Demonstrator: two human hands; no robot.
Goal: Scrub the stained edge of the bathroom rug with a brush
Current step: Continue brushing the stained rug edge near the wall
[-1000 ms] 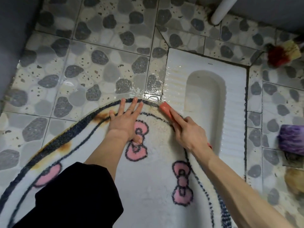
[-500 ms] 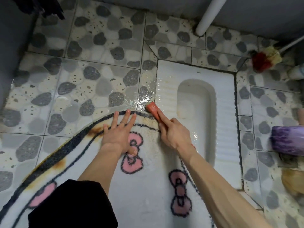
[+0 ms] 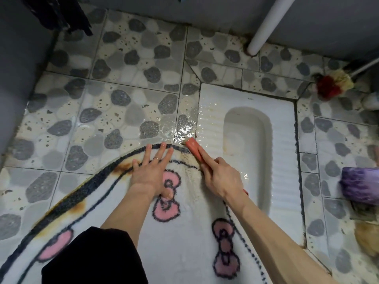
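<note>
Pebble-tile floor (image 3: 123, 89): left hand (image 3: 149, 173) splayed on rug (image 3: 184, 253); right hand (image 3: 221, 177) grips brush (image 3: 193, 148), seemingly at edge

White bow-patterned rug (image 3: 184, 253), rust-stained dark border, red brush (image 3: 193, 149) on it

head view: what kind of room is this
A small bathroom, probably in a home: a white squat toilet set into the wet pebble-pattern floor tiles, a white pipe against the wall, and a bow-patterned bath rug.
</note>
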